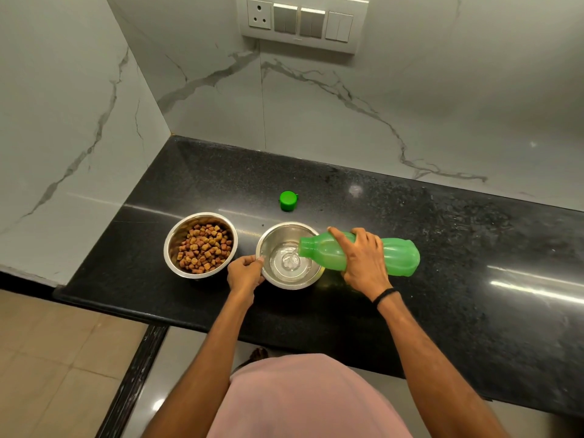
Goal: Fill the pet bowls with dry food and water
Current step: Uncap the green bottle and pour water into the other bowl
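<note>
Food bowl: round polished steel, holding brown and tan kibble; it stands just beside the left fingers, on their outer side, apart from them.
Left hand: fingers curled and pinched onto the near-left rim of the water bowl, steadying it.
Water bowl: matching steel bowl between the two hands, a shallow pool of clear water in its bottom, far from full.
Handling of the bowls: stiff, smooth and probably slippery on glossy stone; light while shallow, so the rim is the sensible hold.
Cap: green plastic, resting off the bottle, beyond the fingertips toward the wall.
Bottle: translucent green plastic, ribbed and waisted, tipped nearly flat with its mouth over the water bowl, a thin stream falling.
Right hand: wrapped closed over the bottle's waist from above, forefinger stretched toward the neck.
Handling of the bottle: likely thin-walled and squeezable, lightening as it empties; the narrow waist gives the surest grip.
Counter: black speckled stone, shiny, under everything.
</note>
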